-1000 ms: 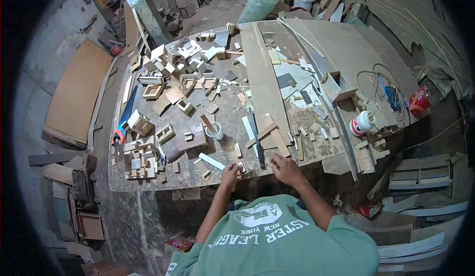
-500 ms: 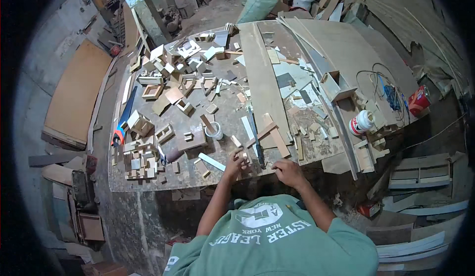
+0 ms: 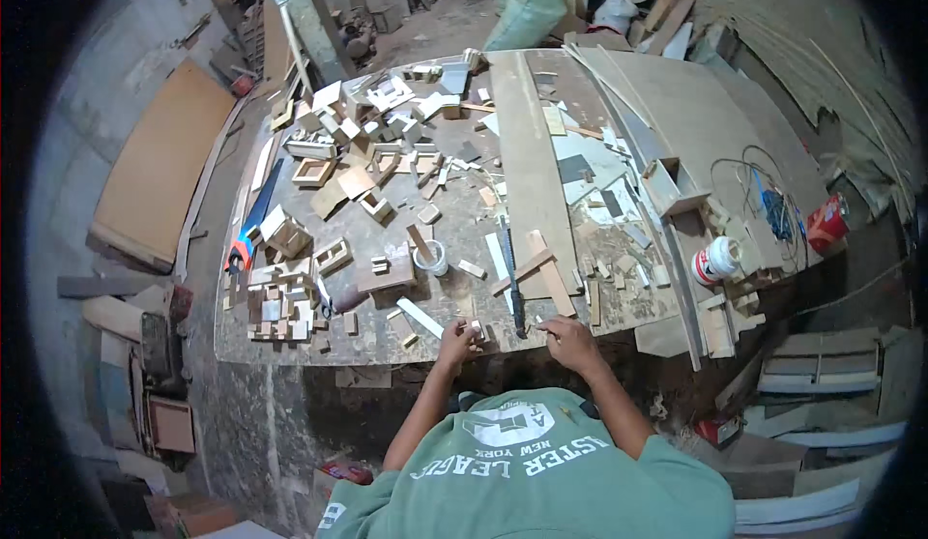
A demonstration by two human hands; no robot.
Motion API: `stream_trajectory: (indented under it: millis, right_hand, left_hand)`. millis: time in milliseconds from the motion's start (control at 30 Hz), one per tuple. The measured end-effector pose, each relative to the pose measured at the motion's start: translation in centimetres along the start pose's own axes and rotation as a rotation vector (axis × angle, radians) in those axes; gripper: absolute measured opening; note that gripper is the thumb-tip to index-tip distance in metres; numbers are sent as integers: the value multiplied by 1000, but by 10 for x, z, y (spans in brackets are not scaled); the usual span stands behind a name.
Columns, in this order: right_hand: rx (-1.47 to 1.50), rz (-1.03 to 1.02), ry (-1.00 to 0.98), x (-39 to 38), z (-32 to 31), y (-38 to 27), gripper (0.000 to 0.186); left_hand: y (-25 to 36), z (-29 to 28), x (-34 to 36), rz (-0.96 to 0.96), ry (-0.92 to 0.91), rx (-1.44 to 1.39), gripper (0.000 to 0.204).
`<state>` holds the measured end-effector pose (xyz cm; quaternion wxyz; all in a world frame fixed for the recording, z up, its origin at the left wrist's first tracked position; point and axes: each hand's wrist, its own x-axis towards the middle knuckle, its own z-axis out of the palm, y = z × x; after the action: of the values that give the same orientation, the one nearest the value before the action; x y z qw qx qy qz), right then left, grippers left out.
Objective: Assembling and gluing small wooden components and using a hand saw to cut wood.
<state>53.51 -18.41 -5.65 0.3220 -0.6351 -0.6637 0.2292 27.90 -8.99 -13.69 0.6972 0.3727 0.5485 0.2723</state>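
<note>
My left hand (image 3: 456, 346) is at the front edge of the worktable (image 3: 251, 344), closed on a small pale wood block (image 3: 475, 330). My right hand (image 3: 568, 344) has curled fingers beside the lower end of a long dark bar tool (image 3: 515, 297); whether it pinches something small is unclear. Ahead of my hands lie crossed wood strips (image 3: 553, 283), a loose short block (image 3: 472, 268) and a white cup (image 3: 432, 261) with a wooden stick in it. A pale strip (image 3: 418, 317) lies left of my left hand.
Piles of small wooden boxes and offcuts (image 3: 353, 128) cover the left half. A blue-orange handsaw (image 3: 259, 215) lies at the left edge. At right are long boards (image 3: 530, 152), a white tub (image 3: 715, 260), cables and a red can (image 3: 826, 222). Sacks (image 3: 522, 17) stand behind.
My left hand reached slightly forward, then drew back to the table edge, and the short block ahead of it now lies more crosswise. The whole view has shifted slightly.
</note>
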Motion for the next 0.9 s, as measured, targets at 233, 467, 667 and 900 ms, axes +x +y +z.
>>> stream_trajectory:
  millis: [233, 467, 667, 900]
  right_hand:
    - [58, -102, -88, 23, 20, -10, 29]
    - [150, -132, -160, 44, 51, -31, 34]
    - [206, -209, -282, 60, 77, -60, 34]
    - [261, -182, -395, 67, 128, -125, 28]
  left_hand:
    - [-22, -37, -14, 187, 50, -86, 18]
    - [-2, -60, -16, 405, 244, 102, 25]
    - [1, -86, -45, 276, 316, -119, 23]
    - [-42, -154, -117, 290, 497, -346, 25]
